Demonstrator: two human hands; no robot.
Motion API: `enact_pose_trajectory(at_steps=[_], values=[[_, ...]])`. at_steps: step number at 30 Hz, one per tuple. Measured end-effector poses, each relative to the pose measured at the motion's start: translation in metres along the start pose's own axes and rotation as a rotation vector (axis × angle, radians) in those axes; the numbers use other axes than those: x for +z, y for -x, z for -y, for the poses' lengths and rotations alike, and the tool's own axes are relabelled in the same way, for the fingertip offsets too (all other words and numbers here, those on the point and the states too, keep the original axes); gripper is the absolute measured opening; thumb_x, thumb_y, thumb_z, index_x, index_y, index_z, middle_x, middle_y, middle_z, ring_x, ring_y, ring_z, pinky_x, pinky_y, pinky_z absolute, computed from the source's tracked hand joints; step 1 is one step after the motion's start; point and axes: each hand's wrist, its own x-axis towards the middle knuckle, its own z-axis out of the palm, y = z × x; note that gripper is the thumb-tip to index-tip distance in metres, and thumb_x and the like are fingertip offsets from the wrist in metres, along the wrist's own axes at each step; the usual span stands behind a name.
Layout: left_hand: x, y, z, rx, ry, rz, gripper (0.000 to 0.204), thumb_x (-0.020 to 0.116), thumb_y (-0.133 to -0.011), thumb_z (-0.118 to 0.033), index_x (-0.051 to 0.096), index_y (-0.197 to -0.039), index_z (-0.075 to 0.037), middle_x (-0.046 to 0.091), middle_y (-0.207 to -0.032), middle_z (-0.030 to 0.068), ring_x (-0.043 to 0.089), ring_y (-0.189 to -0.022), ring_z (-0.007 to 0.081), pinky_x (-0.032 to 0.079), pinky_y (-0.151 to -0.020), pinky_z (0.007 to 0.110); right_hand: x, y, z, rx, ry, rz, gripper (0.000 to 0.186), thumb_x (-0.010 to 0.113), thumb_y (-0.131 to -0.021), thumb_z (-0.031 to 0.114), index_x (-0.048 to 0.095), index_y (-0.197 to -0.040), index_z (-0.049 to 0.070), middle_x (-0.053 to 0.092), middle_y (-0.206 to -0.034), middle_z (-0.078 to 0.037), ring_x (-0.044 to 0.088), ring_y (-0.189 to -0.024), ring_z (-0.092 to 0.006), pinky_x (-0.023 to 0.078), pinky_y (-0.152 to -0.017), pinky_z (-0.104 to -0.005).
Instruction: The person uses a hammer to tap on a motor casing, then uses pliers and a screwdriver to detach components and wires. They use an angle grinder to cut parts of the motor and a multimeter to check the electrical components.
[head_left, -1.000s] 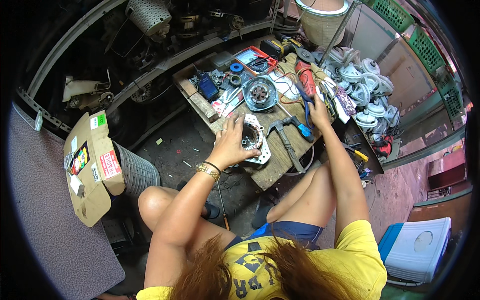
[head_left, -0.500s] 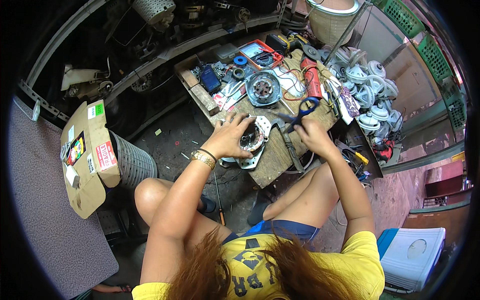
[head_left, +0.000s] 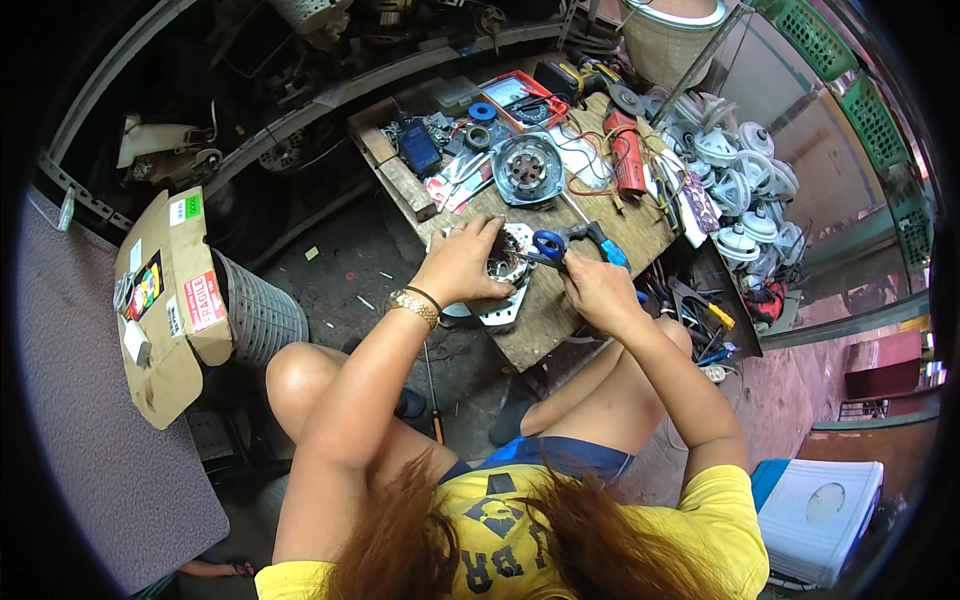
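At the front of the wooden bench, a motor stator [head_left: 518, 238] with copper windings sits in a pale metal housing plate [head_left: 506, 312]. My left hand [head_left: 458, 268] grips it from the left, its fingers over the far rim and thumb at the near side, covering part of it. My right hand [head_left: 602, 294] is closed on scissors [head_left: 549, 244] with dark blue handles. Their blades point left to the windings; the tips are hard to make out. Just beyond my right hand lies a hammer-like tool with a blue grip [head_left: 608, 250].
Another motor part in a square housing [head_left: 527, 168] lies farther back, near a red angle grinder [head_left: 626, 160] and an orange multimeter [head_left: 522, 100]. White plastic motor covers [head_left: 740, 190] are piled at right. A cardboard box [head_left: 172, 290] stands left; a screwdriver [head_left: 437, 425] lies on the floor.
My right hand has brought the scissors left and down, from above the bench to the stator's windings. My left hand keeps its hold on the stator. The hammer-like tool now lies farther back.
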Motion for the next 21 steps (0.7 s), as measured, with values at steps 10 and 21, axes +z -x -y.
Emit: enact_pose_trajectory(at_steps=[10, 21], values=[[0.0, 0.001, -0.007, -0.017, -0.031, -0.031, 0.095, 0.08, -0.055, -0.048, 0.046, -0.135, -0.009, 0.052, -0.126, 0.0103, 0.056, -0.115, 0.0305, 0.039, -0.089, 0.055, 0.0, 0.004, 0.002, -0.052, -0.039, -0.025, 0.028, 0.049, -0.088, 0.011, 0.052, -0.117, 0.011, 0.065, -0.091, -0.014, 0.065, -0.075, -0.0357, 0.051, -0.061, -0.0465], [-0.005, -0.003, -0.006, 0.008, -0.023, 0.023, 0.097, 0.08, -0.054, -0.051, 0.046, -0.134, -0.007, 0.052, -0.129, 0.0113, 0.056, -0.114, 0.0304, 0.041, -0.089, 0.05, 0.02, -0.01, -0.007, -0.012, -0.032, -0.178, 0.03, 0.05, -0.089, 0.013, 0.054, -0.118, 0.01, 0.065, -0.091, -0.014, 0.064, -0.073, -0.0365, 0.05, -0.06, -0.0482]])
